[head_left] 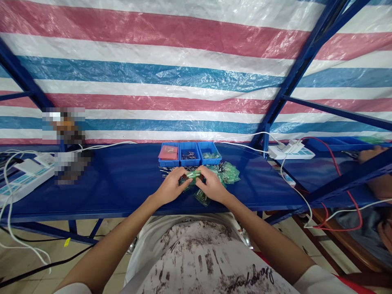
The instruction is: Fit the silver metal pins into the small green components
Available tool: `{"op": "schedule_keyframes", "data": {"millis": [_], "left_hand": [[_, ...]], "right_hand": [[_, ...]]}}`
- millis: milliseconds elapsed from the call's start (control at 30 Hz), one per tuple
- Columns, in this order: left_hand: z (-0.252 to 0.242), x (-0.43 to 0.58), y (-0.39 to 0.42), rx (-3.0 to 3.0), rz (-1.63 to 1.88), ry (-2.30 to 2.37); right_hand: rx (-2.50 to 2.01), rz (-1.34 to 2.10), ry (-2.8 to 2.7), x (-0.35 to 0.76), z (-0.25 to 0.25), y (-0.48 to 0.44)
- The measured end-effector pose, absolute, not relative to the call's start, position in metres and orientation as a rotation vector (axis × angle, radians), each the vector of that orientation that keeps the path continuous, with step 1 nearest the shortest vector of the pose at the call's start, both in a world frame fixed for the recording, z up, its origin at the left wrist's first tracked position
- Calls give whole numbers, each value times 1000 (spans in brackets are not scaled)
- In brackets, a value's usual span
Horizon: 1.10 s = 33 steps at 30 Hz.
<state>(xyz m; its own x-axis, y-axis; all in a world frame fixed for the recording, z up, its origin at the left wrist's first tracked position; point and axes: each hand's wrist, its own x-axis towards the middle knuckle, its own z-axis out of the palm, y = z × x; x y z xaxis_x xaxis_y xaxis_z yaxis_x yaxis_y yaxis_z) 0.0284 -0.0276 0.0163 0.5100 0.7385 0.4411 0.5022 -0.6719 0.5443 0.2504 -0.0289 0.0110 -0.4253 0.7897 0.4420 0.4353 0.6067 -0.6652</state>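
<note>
Green piece — between both hands

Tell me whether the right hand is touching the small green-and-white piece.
Touching: the head view shows the right hand with thumb and fingertips at one end of the green-and-white piece.

Parts kept from us
The bare left hand and bare right hand partly cover the small green-and-white piece between them; we find the thin dark parts in the middle blue plastic bin too small to identify. A brown-and-grey patch at left is pixelated, the left edge cuts the long white power strip, and a blue metal beam hides part of a co-worker's arm.
</note>
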Motion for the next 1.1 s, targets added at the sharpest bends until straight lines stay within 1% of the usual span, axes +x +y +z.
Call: {"op": "schedule_keyframes", "data": {"millis": [567, 1100], "left_hand": [[17, 29, -28, 2379, 938, 1010], [16, 27, -27, 2421, 965, 1077]], "right_hand": [[-1001, 494, -2084, 252, 3, -25], [-1006, 482, -2034, 255, 4, -24]]}}
